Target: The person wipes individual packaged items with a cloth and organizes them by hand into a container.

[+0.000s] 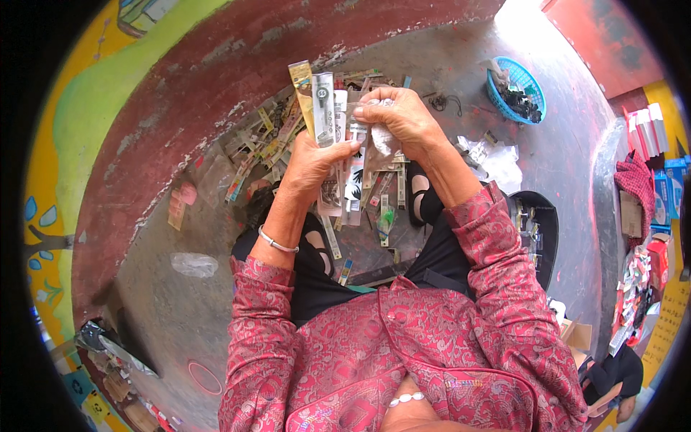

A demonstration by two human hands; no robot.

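My left hand (pixel 308 165) is closed round a fanned bunch of long, narrow packets (pixel 324 111); one is gold and the others are clear with dark and white print. Beside it, my right hand (pixel 409 124) pinches the upper end of a clear packet and some crumpled whitish plastic (pixel 381 141). The two hands nearly meet over my knees. Below them, a loose pile of similar narrow packets (pixel 273 147) covers the floor between and beyond my feet. One packet with a green patch (pixel 386 219) lies near my right foot.
A blue plastic basket (pixel 494 93) with dark items stands at the far right. Clear plastic bags (pixel 500 164) lie nearer. A black tub (pixel 548 241) with packets sits by my right leg. A low red wall (pixel 180 79) curves along the left. Boxes (pixel 658 255) line the right edge.
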